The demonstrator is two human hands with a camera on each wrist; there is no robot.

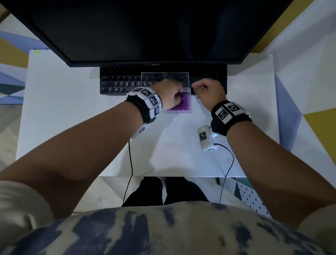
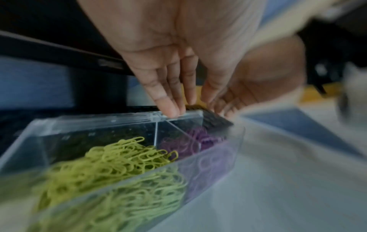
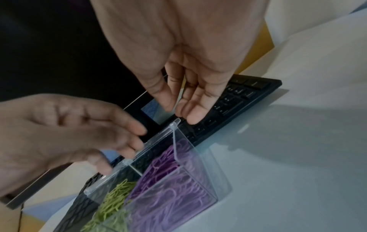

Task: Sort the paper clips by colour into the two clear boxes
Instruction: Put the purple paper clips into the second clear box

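Two clear boxes stand side by side on the white desk [image 1: 67, 113], against the keyboard [image 1: 119, 82]. The left box holds green clips [image 2: 111, 164], the right box [image 1: 186, 109] purple clips [image 3: 168, 172]. Both lids [image 1: 177, 78] are raised and lean back over the keys. My left hand [image 1: 170, 92] reaches over the boxes with straight fingers, the fingertips [image 2: 170, 113] touching the purple box's back hinge edge. My right hand [image 3: 178, 109] pinches the right edge of that box's lid between thumb and fingers. In the head view my left wrist hides the green box.
A black monitor [image 1: 148, 26] overhangs the keyboard just behind the boxes. A white tagged camera unit [image 1: 205, 137] hangs below my right wrist, its black cable [image 1: 228, 168] running off the desk's front edge. Bare desk lies left, right and in front of the boxes.
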